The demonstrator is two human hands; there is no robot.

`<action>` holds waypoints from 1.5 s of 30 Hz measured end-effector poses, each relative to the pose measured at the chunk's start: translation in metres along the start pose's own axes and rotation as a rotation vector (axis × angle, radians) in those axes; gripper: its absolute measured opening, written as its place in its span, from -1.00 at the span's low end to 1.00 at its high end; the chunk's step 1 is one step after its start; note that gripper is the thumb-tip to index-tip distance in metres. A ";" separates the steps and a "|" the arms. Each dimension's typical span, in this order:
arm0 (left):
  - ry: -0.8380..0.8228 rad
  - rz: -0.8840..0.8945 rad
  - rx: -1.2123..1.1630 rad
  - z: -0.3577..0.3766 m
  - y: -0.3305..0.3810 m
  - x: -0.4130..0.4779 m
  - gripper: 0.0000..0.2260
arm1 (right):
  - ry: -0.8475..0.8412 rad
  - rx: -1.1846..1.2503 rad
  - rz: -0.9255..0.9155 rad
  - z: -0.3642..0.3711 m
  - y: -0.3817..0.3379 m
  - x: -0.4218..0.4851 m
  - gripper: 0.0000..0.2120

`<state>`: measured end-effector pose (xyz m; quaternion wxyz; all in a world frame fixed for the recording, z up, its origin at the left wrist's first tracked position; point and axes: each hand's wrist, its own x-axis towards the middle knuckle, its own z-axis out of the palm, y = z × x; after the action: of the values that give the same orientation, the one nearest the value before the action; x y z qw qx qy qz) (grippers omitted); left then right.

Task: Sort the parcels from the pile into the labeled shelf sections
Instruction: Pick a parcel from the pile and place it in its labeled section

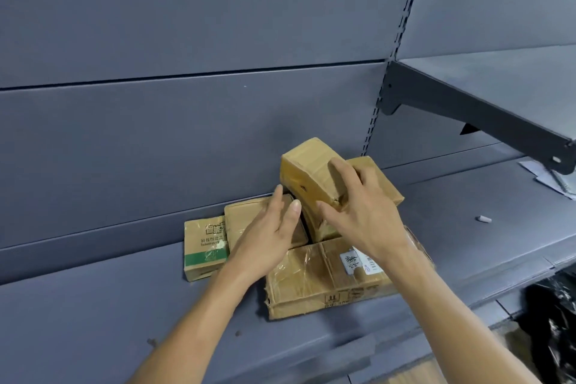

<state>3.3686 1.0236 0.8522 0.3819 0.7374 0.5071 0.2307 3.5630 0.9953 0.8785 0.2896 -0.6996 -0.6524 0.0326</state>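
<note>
1. We locate the tilted cardboard parcel [307, 171] on the shelf [93, 305], propped among the other parcels [311, 277], its long axis rising toward the back panel.
2. Our right hand [361, 215] clasps its near face, fingers spread and curled over it.
3. Our left hand [271, 227] hovers straight-fingered just left of it, holding nothing; the right is nearer.

At the back edge of the shelf [93, 305], a printed box [204, 251] lies leftmost, a flat parcel [240, 215] beside it, a tilted parcel [307, 171] right; a large parcel [311, 277] lies before them.

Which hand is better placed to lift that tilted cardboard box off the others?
Right. The right hand curls over the tilted box, thumb on its near side; the left hand lies open beside it.
</note>
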 end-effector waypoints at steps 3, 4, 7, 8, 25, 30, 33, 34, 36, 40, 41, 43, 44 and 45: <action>0.075 -0.033 -0.199 0.003 0.005 -0.015 -0.17 | 0.014 0.090 -0.071 0.009 -0.009 -0.035 -0.21; 0.102 -0.042 -0.280 0.003 0.005 -0.020 -0.14 | -0.004 0.123 -0.084 0.013 -0.013 -0.045 -0.18; 0.157 -0.043 -0.441 0.006 0.000 -0.034 -0.15 | -0.125 0.229 -0.106 0.025 -0.021 -0.070 -0.17; 0.175 -0.045 -0.465 0.007 -0.003 -0.039 -0.17 | -0.165 0.275 -0.111 0.026 -0.023 -0.075 -0.18; 0.251 -0.267 -0.787 -0.006 -0.072 -0.115 -0.43 | -0.495 0.721 -0.028 0.056 -0.080 -0.089 -0.42; 0.314 -0.300 -0.882 -0.009 -0.080 -0.119 -0.44 | -0.614 0.783 0.068 0.068 -0.097 -0.095 -0.69; 0.330 -0.323 -0.658 -0.017 -0.078 -0.119 -0.41 | -0.505 0.589 -0.034 0.072 -0.107 -0.099 -0.56; 0.316 -0.345 -0.618 -0.020 -0.081 -0.119 -0.29 | -0.508 0.572 -0.060 0.072 -0.112 -0.102 -0.44; 0.240 -0.360 -0.636 -0.024 -0.086 -0.120 -0.21 | -0.552 0.529 -0.055 0.076 -0.120 -0.107 -0.16; 0.135 -0.148 -0.627 -0.033 -0.083 -0.128 -0.52 | -0.506 0.567 0.101 0.085 -0.122 -0.101 -0.05; 0.168 -0.120 -0.631 -0.032 -0.085 -0.129 -0.57 | -0.492 0.625 0.154 0.086 -0.120 -0.097 -0.15; 0.291 -0.123 -0.692 -0.033 -0.090 -0.128 -0.52 | -0.505 0.774 0.258 0.088 -0.118 -0.092 -0.29; 0.340 -0.139 -0.718 -0.034 -0.094 -0.128 -0.42 | -0.523 0.843 0.289 0.089 -0.117 -0.091 -0.31; 0.364 -0.151 -0.739 -0.036 -0.097 -0.127 -0.31 | -0.540 0.902 0.306 0.091 -0.117 -0.091 -0.33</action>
<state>3.2385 0.9371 0.8026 0.5410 0.4587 0.5019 0.4950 3.4069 0.9408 0.8250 0.3750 -0.5596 -0.5158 0.5293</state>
